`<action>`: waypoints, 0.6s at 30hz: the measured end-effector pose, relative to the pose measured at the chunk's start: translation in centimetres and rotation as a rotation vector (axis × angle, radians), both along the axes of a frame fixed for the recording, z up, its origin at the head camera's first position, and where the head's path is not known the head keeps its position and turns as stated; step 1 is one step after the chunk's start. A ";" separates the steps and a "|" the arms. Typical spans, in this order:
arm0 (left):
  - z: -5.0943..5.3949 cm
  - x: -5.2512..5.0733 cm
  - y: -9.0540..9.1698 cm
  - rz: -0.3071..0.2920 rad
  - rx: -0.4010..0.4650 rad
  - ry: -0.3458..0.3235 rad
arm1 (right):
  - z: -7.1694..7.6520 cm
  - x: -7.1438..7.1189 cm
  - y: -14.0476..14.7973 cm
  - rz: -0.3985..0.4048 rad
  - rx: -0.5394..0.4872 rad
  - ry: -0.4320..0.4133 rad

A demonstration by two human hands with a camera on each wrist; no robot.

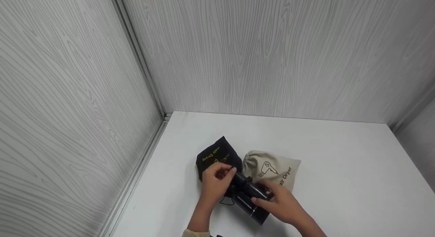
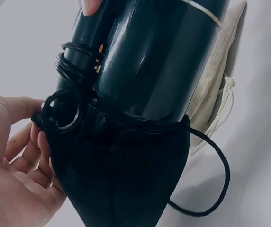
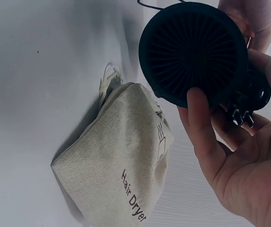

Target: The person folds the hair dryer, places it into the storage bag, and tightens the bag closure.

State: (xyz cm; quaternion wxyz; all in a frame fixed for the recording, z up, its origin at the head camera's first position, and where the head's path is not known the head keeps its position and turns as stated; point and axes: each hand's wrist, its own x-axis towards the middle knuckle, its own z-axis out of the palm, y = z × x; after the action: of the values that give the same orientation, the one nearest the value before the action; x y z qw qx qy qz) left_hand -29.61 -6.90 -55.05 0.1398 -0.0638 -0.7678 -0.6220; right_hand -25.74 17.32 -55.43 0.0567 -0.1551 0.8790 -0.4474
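Note:
A dark folding hair dryer [image 1: 242, 200] lies slantwise between my hands. My right hand [image 1: 280, 203] grips it near its round grille end [image 3: 192, 52], with thumb and fingers on either side. The other end meets the mouth of a black drawstring pouch [image 2: 116, 179]; how far inside it sits is hidden. My left hand [image 1: 214, 184] pinches the pouch's edge between thumb and fingers. A black cord [image 2: 71, 71] is wound round the folded handle, and its two-pin plug [image 3: 242, 117] shows beside the grille.
A beige drawstring pouch [image 1: 285, 162] printed with a hair dryer lies on the white table [image 1: 340, 169], right beside the black one. The black pouch's cord loop [image 2: 225, 175] hangs out sideways. Grey wood-grain panels [image 1: 255, 53] rise behind and at both sides.

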 end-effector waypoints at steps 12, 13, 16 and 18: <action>0.1 -0.1 -0.3 0.018 -0.040 -0.068 | 0.5 0.6 -0.2 -0.111 0.101 0.074; 0.0 -0.1 -0.2 0.019 -0.039 -0.071 | 0.4 0.7 -0.2 -0.092 0.112 0.085; -0.2 0.0 0.0 0.019 -0.029 -0.080 | 0.3 0.8 -0.4 -0.056 0.145 0.111; -0.2 0.1 0.2 0.002 -0.025 -0.088 | 0.2 0.9 -0.6 -0.069 0.166 0.119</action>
State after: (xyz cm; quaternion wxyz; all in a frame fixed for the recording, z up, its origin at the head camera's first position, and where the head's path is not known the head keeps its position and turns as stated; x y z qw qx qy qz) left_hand -29.49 -6.66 -55.23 0.1060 -0.0373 -0.7810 -0.6143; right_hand -24.84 16.69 -55.22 0.0015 -0.1460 0.9196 -0.3647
